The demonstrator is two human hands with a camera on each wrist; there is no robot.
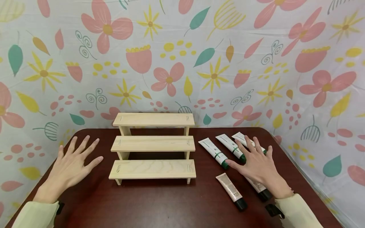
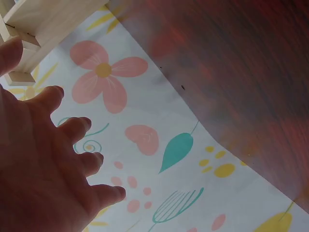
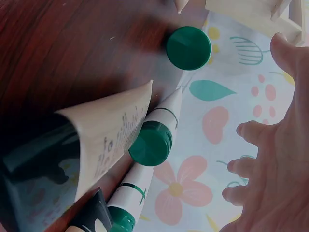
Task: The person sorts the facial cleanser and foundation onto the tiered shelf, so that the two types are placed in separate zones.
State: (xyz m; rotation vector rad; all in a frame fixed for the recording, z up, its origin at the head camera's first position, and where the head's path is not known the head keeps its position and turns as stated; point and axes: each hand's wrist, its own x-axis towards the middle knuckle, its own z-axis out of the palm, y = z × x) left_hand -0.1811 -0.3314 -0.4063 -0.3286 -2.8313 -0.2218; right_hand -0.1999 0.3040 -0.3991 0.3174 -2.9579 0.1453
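My left hand (image 1: 71, 166) is held over the left side of the table with its fingers spread, holding nothing. To its right stands a three-tier wooden display rack (image 1: 152, 169), whose end also shows at a corner of the left wrist view. My right hand (image 1: 258, 166), fingers likewise spread, hovers above several squeeze tubes and grips none. Three white tubes with green caps lie slanted: the left one (image 1: 212, 150), the middle one (image 1: 228, 144) and the right one (image 1: 239, 136), partly covered by my fingers. Nearer lie a beige tube (image 1: 229, 188) with a black cap and another beige tube (image 1: 259, 187), half hidden by my hand.
A dark red-brown wooden table (image 1: 159, 202) with rounded far corners carries everything. Close behind it and along both sides hangs a white cloth (image 1: 171, 41) printed with flowers and leaves. The rack's back edge is near the table's far edge.
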